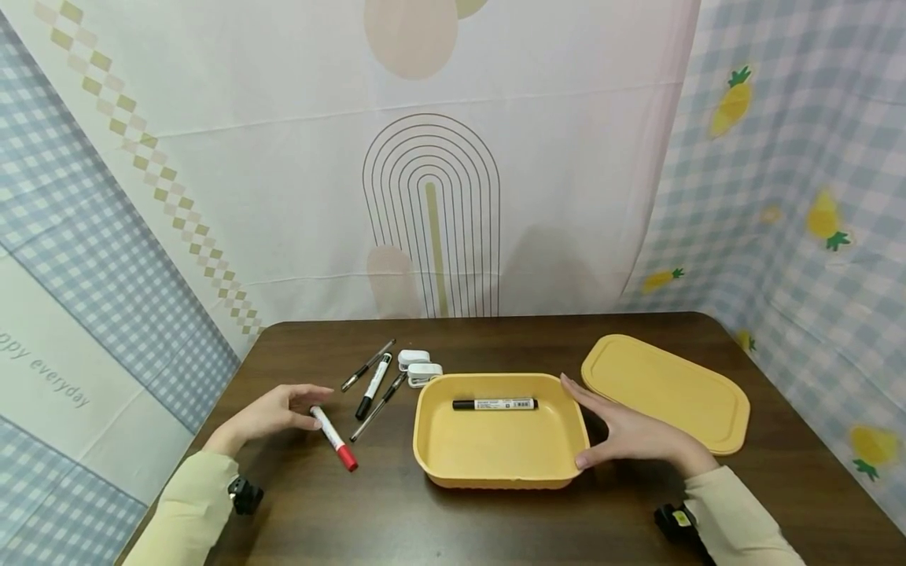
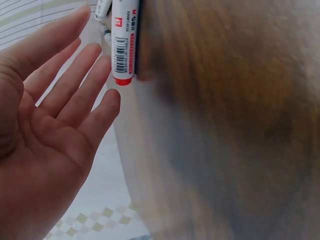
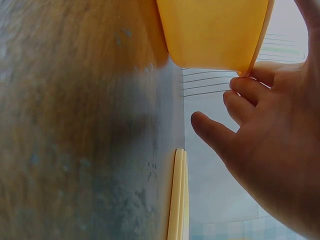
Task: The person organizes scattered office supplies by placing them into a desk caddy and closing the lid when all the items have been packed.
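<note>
My left hand (image 1: 279,413) hovers with parted, loosely bent fingers by the upper end of a white marker with a red cap (image 1: 333,436). In the left wrist view the barcode end of that marker (image 2: 121,50) sits just beyond the fingertips, and nothing is in the palm. At the right side of a yellow plastic box (image 1: 488,452), my right hand (image 1: 630,432) touches the rim, thumb at the near corner and forefinger at the far one. A black-capped marker (image 1: 495,404) lies inside the box. The right wrist view has fingertips right at the box's rim (image 3: 245,73).
Left of the box lie a white marker with a black cap (image 1: 373,385), a clear pen (image 1: 368,365) and another clear pen (image 1: 378,407). Two small white gadgets (image 1: 425,373) sit by its far left corner. A yellow lid (image 1: 665,393) rests on the dark table (image 1: 340,519) at right.
</note>
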The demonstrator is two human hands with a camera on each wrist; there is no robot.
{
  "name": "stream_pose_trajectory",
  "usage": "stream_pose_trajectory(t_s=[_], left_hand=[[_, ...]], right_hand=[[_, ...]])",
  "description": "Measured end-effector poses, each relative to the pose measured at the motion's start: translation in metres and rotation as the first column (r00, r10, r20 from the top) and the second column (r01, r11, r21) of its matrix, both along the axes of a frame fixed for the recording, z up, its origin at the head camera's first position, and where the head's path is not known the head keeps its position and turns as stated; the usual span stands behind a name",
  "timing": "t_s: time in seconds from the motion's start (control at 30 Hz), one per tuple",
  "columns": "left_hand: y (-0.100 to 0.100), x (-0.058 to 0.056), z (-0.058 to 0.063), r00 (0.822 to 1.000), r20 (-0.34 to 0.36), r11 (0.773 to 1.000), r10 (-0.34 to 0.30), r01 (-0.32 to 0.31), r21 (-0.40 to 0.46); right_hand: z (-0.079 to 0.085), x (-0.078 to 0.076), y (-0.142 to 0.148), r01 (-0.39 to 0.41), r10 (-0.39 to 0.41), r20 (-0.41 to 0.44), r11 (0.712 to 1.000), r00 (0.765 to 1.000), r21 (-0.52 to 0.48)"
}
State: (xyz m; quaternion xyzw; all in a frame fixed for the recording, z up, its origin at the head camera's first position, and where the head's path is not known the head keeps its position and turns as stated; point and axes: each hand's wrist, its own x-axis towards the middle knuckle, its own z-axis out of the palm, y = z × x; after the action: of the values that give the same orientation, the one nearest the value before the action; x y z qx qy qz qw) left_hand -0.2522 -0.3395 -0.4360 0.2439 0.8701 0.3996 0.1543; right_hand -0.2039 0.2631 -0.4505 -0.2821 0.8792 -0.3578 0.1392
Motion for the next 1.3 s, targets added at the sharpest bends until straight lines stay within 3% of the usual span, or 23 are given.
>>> stream_pose_trajectory(t_s=[0.17, 0.3, 0.57, 0.97, 1.3], left_hand=[[-0.002, 0.002, -0.001, 0.999, 0.026, 1.0, -0.027, 0.027, -0.005], [-0.003, 0.003, -0.005, 1.0, -0.006, 0.999, -0.03, 0.03, -0.028], [-0.002, 0.001, -0.015, 0.999, -0.049, 0.998, 0.012, -0.016, -0.065], [0.001, -0.003, -0.014, 0.99, -0.134, 0.992, -0.038, 0.021, -0.128], [0.004, 0.001, -0.016, 0.993, -0.119, 0.991, -0.021, 0.005, -0.132]], right_hand=[[0.0, 0.0, 0.0, -0.005, 0.005, 0.002, 1.0, 1.0, -0.007], [0.0, 0.0, 0.0, -0.005, 0.005, 0.002, 1.0, 1.0, -0.006], [-0.001, 0.0, 0.0, -0.005, 0.005, 0.003, 1.0, 1.0, 0.004], [0.0, -0.001, 0.001, 0.004, -0.004, 0.004, 1.0, 1.0, 0.005], [0.001, 0.0, 0.0, -0.004, 0.004, 0.015, 1.0, 1.0, -0.013]])
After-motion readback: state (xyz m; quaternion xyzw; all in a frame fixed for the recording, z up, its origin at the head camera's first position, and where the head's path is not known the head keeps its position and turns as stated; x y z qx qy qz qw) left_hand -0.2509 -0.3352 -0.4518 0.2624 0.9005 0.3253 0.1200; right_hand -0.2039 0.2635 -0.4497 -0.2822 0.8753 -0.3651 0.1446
